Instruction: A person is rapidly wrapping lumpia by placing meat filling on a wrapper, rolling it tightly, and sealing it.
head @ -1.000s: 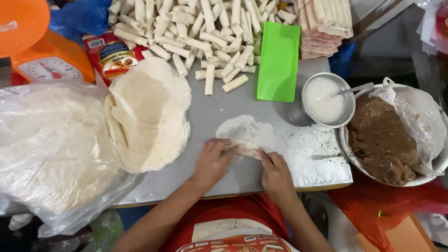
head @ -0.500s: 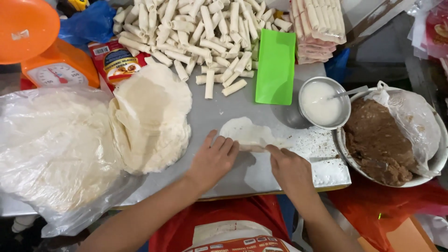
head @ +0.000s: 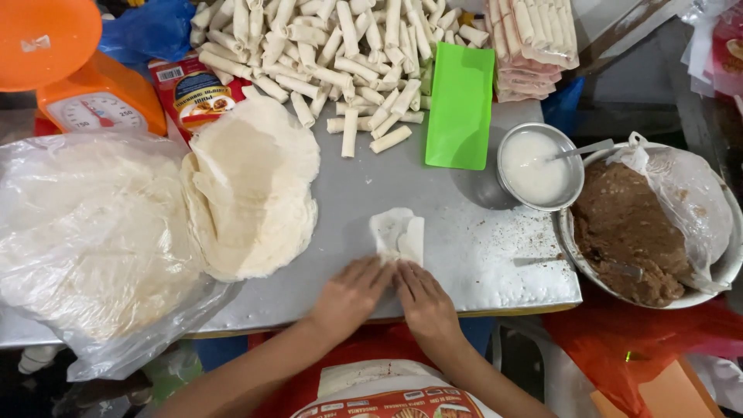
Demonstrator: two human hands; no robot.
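Both hands lie palm-down on the metal counter (head: 464, 255), side by side and touching at the thumbs. The left hand (head: 350, 294) and right hand (head: 424, 303) press their fingertips on the near edge of a small folded wrapper (head: 398, 234). The fingers are flat and extended, not clenched; they hold the wrapper down rather than grip it. The wrapper sits near the middle of the counter's front half, with its side flaps folded inward; no filling can be seen.

All positions below are taken from the wrapper.
- To the left: a loose stack of round white wrappers (head: 251, 190), partly resting on a large clear plastic bag (head: 85, 232) that holds more of them.
- Beyond it: a heap of finished white rolls (head: 333, 54), with a few strays lying closer.
- Beyond and slightly right: a flat green scraper (head: 461, 104).
- To the right: a small metal bowl of white paste (head: 535, 164) with a spoon handle resting in it.
- Further right: a large bowl lined with plastic, holding brown filling (head: 623, 224), at the counter's edge.
- Far left and beyond: an orange kitchen scale (head: 97, 101) and a red packet (head: 190, 89) beside it.
- Far right corner beyond: a stack of pale pink packs (head: 534, 42).

The counter surface right of the wrapper is speckled with crumbs.
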